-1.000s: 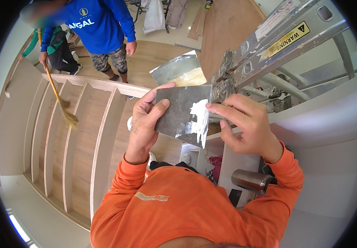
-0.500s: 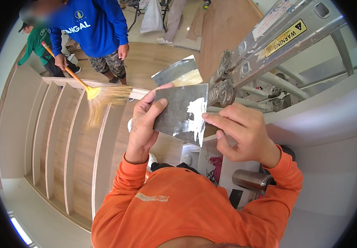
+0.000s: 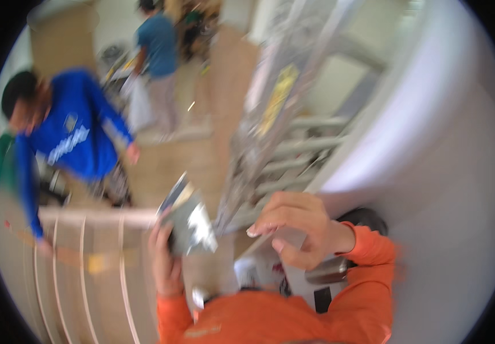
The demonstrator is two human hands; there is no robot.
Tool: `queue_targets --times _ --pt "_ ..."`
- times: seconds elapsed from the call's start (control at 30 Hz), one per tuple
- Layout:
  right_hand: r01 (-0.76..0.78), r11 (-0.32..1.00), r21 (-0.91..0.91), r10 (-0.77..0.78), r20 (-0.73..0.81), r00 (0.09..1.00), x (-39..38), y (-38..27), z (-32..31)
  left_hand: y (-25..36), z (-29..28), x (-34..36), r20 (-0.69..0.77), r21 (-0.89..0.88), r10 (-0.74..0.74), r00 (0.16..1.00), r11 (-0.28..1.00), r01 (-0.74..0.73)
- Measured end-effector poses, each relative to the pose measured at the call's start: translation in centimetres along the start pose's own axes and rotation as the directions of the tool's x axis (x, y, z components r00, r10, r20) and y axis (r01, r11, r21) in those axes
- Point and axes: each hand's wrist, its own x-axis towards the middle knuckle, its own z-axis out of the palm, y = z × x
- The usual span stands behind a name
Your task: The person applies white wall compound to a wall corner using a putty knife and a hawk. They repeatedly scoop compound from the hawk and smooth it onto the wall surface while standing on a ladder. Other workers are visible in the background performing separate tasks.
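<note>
My left hand is shut on a grey metal plate with a white paste smeared along its right side. A second plate shows just behind it; whether my fingers hold that one too, I cannot tell. Right of the plate, my right hand is curled loosely with thumb and index finger apart, holding nothing, with a white fleck at a fingertip. The whole picture is blurred by motion.
An aluminium ladder rises beyond my hands, beside a curved white surface. A wooden shelf frame lies left. A person in blue holds a broom; others stand behind. A metal cylinder sits under my right arm.
The view has swung, raising the background. The plate and my left hand are lower and farther left in the picture, and my right fingertip is now apart from the plate.
</note>
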Motion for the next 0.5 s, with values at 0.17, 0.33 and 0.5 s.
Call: queue_targets --times 0.17,0.33,0.5 --pt "0.248 0.932 -0.265 -0.353 -0.504 0.788 3.0 -4.7 -10.4 0.4 -0.6 -0.1 0.0 0.011 0.016 1.0 1.0 -0.016" --pt "0.162 0.914 -0.371 -0.405 -0.842 0.356 6.6 -7.4 -24.1 -0.3 -1.2 1.1 0.013 0.022 -0.034 0.999 0.999 0.033" --pt "-0.026 0.931 -0.363 -0.347 -0.906 0.243 8.3 -7.4 -32.5 -0.5 -1.3 1.5 0.047 0.015 -0.027 0.999 1.0 0.026"
